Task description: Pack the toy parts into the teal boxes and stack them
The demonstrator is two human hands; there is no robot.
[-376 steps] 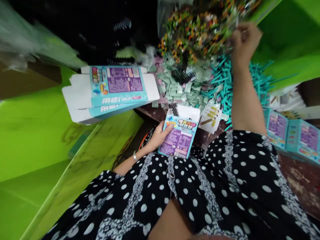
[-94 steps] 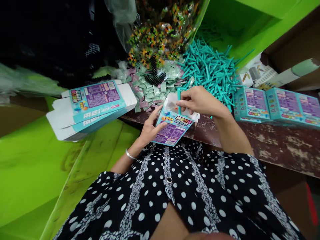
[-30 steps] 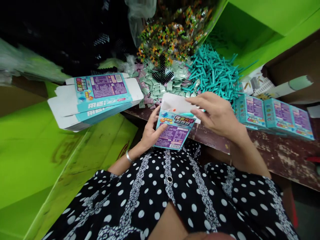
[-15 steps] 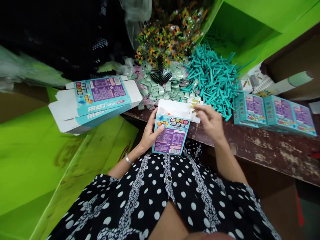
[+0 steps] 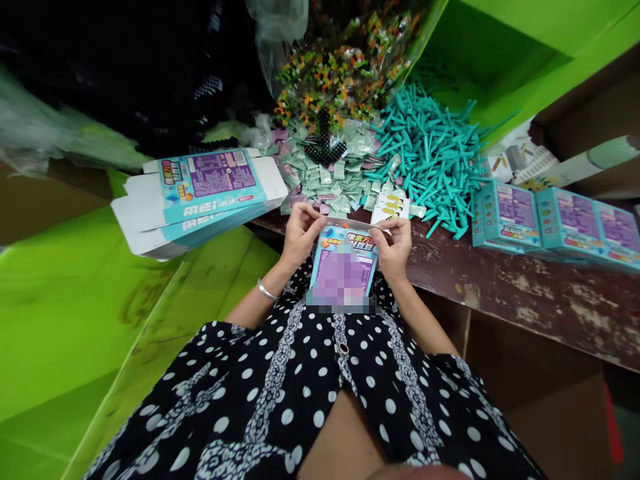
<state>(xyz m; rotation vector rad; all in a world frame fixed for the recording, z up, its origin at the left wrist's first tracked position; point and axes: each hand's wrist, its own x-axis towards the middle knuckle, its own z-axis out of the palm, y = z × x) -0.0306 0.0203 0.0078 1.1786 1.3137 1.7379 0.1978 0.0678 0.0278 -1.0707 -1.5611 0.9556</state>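
Note:
Against my lap stands a turquoise and purple printed box (image 5: 345, 263), part of its front blurred out. My left hand (image 5: 301, 235) pinches the left end of its top edge between thumb and fingers. At the right end, my right hand (image 5: 393, 248) grips the same edge with its thumb in front. The box's white top flap looks folded over, seen as a thin pale strip between the hands. Just behind the right hand a white printed card (image 5: 390, 207) with yellow and black pixel figures lies at the table edge.
Flattened boxes (image 5: 200, 193) are stacked at left. Behind lie small green sachets (image 5: 325, 177), black perforated pieces (image 5: 325, 143), bagged orange-green beads (image 5: 340, 80) and a heap of turquoise plastic sticks (image 5: 430, 153). Filled-out boxes (image 5: 575, 220) stand on the worn brown table (image 5: 500, 287) at right.
My right hand has moved left from the card onto the box's top edge. My left hand has shifted up from the box's side to its top corner. The upright white flap has come down.

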